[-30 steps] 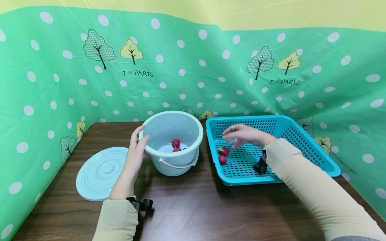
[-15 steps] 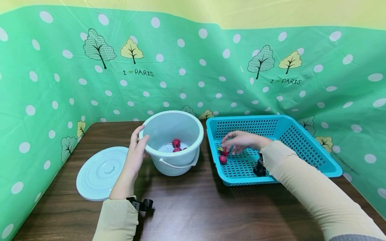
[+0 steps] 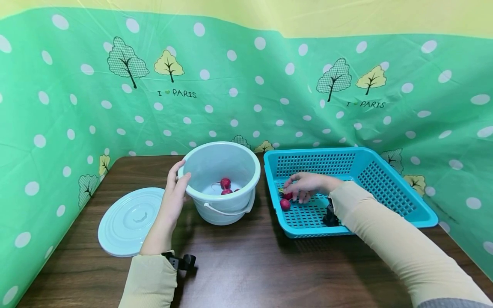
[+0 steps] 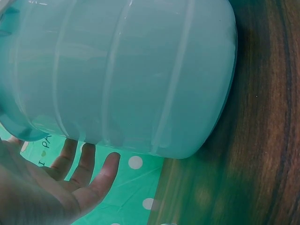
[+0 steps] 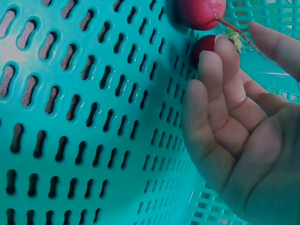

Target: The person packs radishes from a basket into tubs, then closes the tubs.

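A pale blue bucket (image 3: 219, 209) stands upright, several red radishes (image 3: 225, 184) inside. My left hand (image 3: 175, 192) holds its rim on the left side, thumb at the rim. In the left wrist view, fingers (image 4: 101, 180) of that hand reach the outer wall of the bucket. My right hand (image 3: 308, 184) reaches into a blue slotted basket (image 3: 285, 229), over a radish (image 3: 287, 195). In the right wrist view its fingertips overlap that dark red radish (image 5: 202, 49), with the thumb apart. Another radish (image 5: 201, 11) with a long thin root lies beside it.
A round pale blue lid (image 3: 131, 222) lies on the dark wood table (image 3: 246, 265), left of the bucket. Behind stands a green polka-dot cloth (image 3: 215, 107). The bucket's handle (image 3: 227, 211) hangs down at the front.
My right hand has moved down and slightly forward to the radishes in the basket, covering part of the upper one. My left hand and the bucket have stayed put.
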{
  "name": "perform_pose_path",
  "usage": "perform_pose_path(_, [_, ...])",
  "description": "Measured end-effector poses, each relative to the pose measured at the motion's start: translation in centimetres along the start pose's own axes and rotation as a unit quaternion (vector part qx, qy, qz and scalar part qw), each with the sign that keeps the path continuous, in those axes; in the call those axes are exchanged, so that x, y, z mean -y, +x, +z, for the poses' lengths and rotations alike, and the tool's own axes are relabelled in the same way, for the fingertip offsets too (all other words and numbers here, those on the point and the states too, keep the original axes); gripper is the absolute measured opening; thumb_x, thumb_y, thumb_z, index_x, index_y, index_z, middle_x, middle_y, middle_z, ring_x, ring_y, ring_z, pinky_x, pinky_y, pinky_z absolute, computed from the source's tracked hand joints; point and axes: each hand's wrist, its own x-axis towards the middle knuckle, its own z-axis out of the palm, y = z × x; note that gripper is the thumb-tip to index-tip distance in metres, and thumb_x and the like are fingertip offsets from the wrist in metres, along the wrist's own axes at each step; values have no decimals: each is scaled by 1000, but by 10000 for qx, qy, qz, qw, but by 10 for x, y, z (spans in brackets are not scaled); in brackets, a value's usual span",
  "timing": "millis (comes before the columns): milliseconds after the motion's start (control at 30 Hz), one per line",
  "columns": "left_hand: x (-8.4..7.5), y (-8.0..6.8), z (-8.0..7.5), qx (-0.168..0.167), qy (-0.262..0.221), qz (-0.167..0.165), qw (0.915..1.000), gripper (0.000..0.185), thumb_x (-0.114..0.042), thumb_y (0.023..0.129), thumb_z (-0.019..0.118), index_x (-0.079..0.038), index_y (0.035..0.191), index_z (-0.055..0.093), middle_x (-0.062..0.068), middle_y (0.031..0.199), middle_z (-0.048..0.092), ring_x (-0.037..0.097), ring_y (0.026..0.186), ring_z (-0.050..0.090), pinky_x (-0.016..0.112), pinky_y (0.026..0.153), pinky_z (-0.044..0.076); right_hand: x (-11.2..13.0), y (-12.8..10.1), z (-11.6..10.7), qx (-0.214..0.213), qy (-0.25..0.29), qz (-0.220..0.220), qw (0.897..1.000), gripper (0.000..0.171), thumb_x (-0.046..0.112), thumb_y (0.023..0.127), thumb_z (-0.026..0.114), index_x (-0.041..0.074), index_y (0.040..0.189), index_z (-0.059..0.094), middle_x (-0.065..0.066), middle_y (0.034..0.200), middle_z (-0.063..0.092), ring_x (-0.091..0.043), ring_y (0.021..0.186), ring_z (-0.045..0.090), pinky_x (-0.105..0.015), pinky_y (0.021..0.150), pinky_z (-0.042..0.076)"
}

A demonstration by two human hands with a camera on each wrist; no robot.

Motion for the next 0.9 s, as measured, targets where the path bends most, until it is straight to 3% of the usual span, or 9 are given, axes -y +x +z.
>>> perform_pose_path(267, [0, -1, 0, 21, -13, -18, 10000, 55, -42, 104, 39, -35, 155, 21, 16, 151, 32, 34, 126, 48, 48, 100, 41, -2, -2, 2, 164, -114, 333, 9992, 43, 33, 99, 60, 4, 128, 51, -13, 98, 70, -18, 68, 68, -36, 71, 57])
perform_pose_path(900, [-1, -1, 0, -10, -6, -17, 10000, 55, -41, 104, 39, -34, 156, 21, 17, 150, 33, 34, 125, 47, 48, 100, 41, -5, 2, 0, 86, 39, 287, 9995, 41, 27, 96, 65, 3, 125, 50, -15, 101, 69, -16, 67, 66, -34, 69, 57])
